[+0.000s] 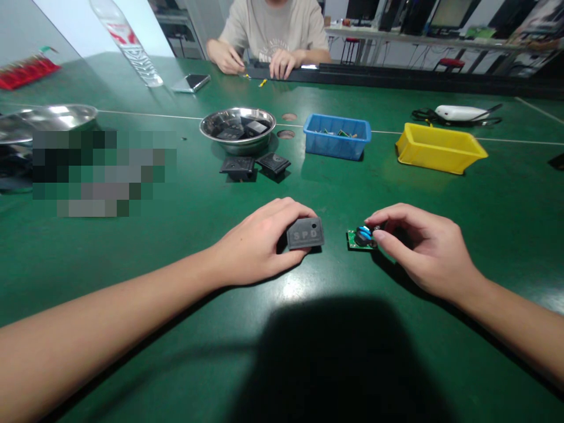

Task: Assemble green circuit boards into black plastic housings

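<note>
Near the middle of the green table, my left hand [268,238] is closed around a black plastic housing [305,234] marked "SPD", with a small hole near its top corner. To its right, the thumb and fingers of my right hand [423,244] pinch a small green circuit board [353,240] by its right end. The board carries blue disc parts and a black round one, and it lies low, at or just over the tabletop. A gap separates the housing from the board.
Two black housings [238,167] lie before a steel bowl [238,141] of similar pieces. A blue bin [337,145] holds small parts; a yellow bin [440,154] stands right. Across the table, a person's hands [282,63] handle small yellow pieces. A bottle [132,47] stands back left.
</note>
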Demonstrator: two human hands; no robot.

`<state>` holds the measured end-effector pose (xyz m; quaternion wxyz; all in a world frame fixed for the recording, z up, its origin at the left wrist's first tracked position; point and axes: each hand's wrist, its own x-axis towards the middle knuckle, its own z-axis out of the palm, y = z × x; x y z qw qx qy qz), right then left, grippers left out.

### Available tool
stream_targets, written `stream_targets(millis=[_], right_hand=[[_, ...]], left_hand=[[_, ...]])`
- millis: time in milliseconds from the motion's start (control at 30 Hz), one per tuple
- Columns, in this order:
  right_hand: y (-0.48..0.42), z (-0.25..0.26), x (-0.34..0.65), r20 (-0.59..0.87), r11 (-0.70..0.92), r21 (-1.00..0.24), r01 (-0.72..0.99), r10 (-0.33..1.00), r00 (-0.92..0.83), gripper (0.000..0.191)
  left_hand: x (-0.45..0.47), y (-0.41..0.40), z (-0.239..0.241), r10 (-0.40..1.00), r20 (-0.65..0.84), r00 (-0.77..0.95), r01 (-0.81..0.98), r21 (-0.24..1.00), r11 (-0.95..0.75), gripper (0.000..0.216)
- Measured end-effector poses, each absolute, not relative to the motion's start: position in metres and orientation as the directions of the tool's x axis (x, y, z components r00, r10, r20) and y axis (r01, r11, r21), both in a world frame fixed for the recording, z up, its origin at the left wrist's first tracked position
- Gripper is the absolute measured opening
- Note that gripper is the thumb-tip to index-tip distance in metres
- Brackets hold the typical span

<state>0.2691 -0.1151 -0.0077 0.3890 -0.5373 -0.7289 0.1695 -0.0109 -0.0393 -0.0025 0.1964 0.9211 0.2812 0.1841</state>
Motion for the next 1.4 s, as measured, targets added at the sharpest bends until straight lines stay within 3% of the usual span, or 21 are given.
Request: stream_targets(millis=[500,1100,1400], right_hand=[[-0.1152,-0.0088,0.2715,0.403,0.425,-0.646,0.634,0.895,-0.190,0.012],[-0.1148,-0.0082,0.2719,0.404,0.436,-0.639,0.634,0.891,-0.206,0.011],[-0.1150,-0.0070,0.2707,0.413,0.437,-0.639,0.633,0.889,-0.197,0.009]], left_hand=[[-0.0101,-0.0412,-0.0019,0.612,0.268,0.744,0.440,0.493,-0.751,0.031],[-0.0090,-0.0438,0.0008,0.589,0.427,0.686,0.378,0.482,-0.790,0.026],[-0.0099,-0.0445,-0.0002,0.639,0.430,0.638,0.373,0.553,-0.745,0.024]])
